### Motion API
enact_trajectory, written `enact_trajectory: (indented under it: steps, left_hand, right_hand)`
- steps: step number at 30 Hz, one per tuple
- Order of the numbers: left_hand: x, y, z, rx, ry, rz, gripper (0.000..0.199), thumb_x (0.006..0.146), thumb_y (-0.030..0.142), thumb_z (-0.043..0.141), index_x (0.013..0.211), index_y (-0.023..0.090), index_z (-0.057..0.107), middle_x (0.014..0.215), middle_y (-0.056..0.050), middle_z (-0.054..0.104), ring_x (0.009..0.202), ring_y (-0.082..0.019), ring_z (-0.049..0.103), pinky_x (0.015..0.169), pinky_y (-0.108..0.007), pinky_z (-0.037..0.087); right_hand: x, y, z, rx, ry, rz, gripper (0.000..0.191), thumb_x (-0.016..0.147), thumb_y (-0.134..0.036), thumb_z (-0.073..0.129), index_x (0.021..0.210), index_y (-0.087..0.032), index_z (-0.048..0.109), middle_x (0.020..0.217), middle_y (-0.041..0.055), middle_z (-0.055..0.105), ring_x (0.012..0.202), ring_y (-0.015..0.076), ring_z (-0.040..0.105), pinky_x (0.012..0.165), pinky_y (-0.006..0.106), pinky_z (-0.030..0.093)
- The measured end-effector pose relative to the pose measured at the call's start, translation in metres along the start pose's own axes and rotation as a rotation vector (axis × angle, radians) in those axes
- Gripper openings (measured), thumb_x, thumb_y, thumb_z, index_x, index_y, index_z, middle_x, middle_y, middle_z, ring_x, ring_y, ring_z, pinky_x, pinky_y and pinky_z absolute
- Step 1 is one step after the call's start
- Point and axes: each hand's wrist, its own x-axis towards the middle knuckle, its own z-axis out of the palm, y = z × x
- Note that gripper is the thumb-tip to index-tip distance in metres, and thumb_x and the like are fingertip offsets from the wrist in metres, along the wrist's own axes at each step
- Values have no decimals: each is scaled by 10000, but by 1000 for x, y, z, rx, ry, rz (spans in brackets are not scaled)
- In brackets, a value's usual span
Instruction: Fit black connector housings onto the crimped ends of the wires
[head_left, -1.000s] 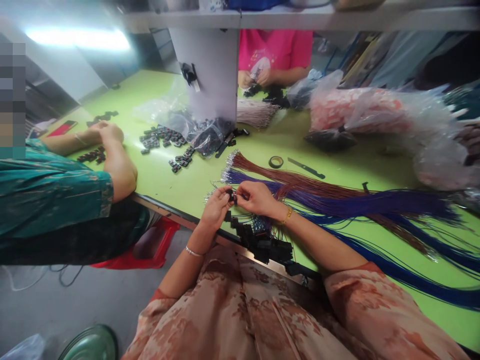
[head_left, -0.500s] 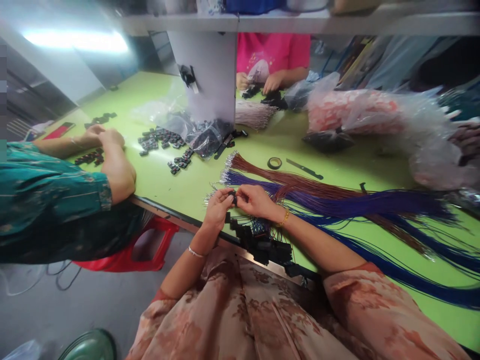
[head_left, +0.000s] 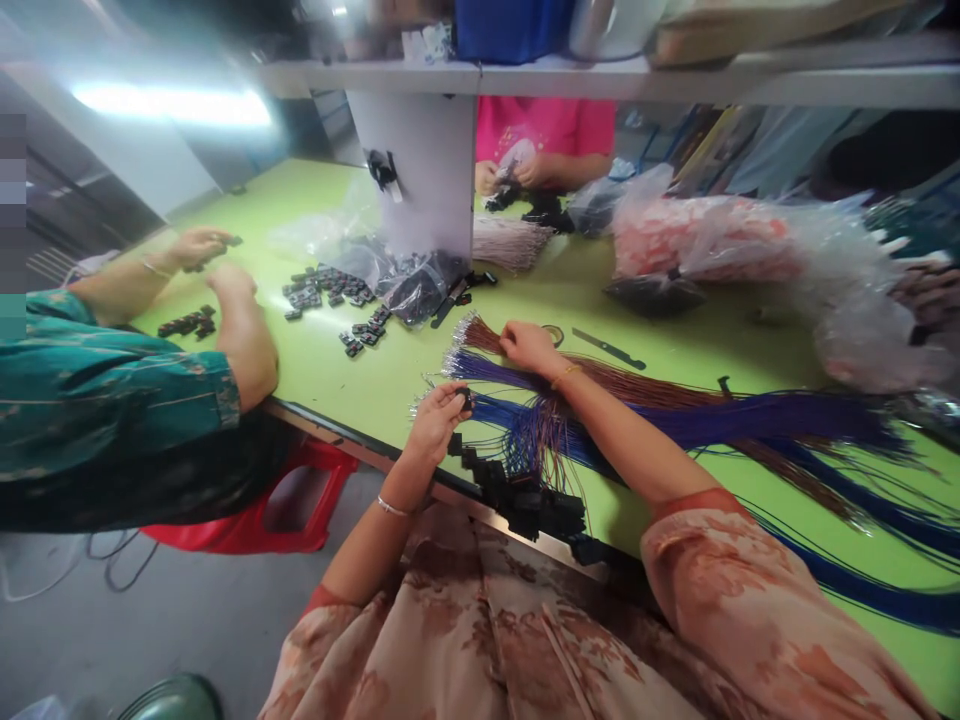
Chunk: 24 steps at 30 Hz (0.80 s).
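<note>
My left hand (head_left: pixel 436 418) pinches a small black connector housing (head_left: pixel 465 399) near the table's front edge. Farther out, my right hand (head_left: pixel 529 345) has its fingertips closed at the brown wires (head_left: pixel 484 333), close to their silvery terminal ends. Whether one wire or several are between the fingers is too small to tell. Purple wires (head_left: pixel 491 368) and blue wires (head_left: pixel 495 408) lie in bundles nearer to me. Below my hands, a row of black housings (head_left: pixel 525 495) with thin wires attached sits along the table edge.
Behind my right hand are a roll of black tape (head_left: pixel 553 335) and a flat dark blade-like tool (head_left: pixel 609 348). Loose black housings (head_left: pixel 326 288) lie left of centre. Plastic bags (head_left: pixel 705 240) stand at the right. Co-workers sit at the left and across the table.
My right hand has left the connector housing beside my left hand and moved away from me to the brown wires. My left hand still holds the housing. The co-worker's hands at the left have separated.
</note>
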Motion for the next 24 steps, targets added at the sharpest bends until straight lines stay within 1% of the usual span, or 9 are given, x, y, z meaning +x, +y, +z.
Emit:
enact_trajectory:
  steps: [4,7,10,14,17,20,24]
  left_hand:
    - [1,-1,-1,7,1,-3,356,660,254,794,968,150,649,829,-35,671,740,-108,626,701,-234,492]
    - [0,-1,0,5,-8,-4,356,658,256,796,965,154,649,831,-31,668,747,-107,623,706,-234,491]
    - [-1,0,1,9,-11,-4,354,656,258,797,959,154,648,828,-29,666,748,-106,623,704,-230,489]
    - [-2,1,2,6,-1,-3,369,641,255,804,959,149,648,815,-25,663,742,-103,623,701,-227,488]
    - [-3,1,3,-2,2,0,378,632,255,808,958,151,648,801,-16,655,734,-100,621,698,-224,488]
    - [-4,1,4,-10,1,7,374,634,254,805,958,158,645,812,-13,655,739,-97,617,700,-220,487]
    - [-5,2,6,-36,-1,31,366,648,239,794,970,167,636,856,-17,657,772,-96,614,723,-220,483]
  right_hand:
    - [-3,1,-7,-11,12,-41,213,886,-250,464,967,-148,633,893,138,696,730,211,569,630,296,311]
    - [-4,-4,-13,45,45,-82,204,880,-240,469,974,-154,630,875,119,696,711,204,558,636,292,317]
    - [-2,-16,-14,133,74,-151,182,857,-230,487,913,-155,643,839,92,692,702,186,543,651,281,329]
    - [5,-39,-11,268,100,-259,165,818,-203,494,834,-145,648,789,58,678,671,147,514,651,257,334]
    - [7,-52,-13,351,109,-268,152,779,-192,508,768,-136,649,727,39,652,641,127,485,637,247,330]
    - [-1,-59,-17,483,102,-270,141,748,-207,524,716,-134,641,656,9,604,607,108,457,606,236,325]
    - [-28,-58,-22,677,53,-255,143,727,-252,543,696,-139,625,573,-38,505,542,82,373,541,221,298]
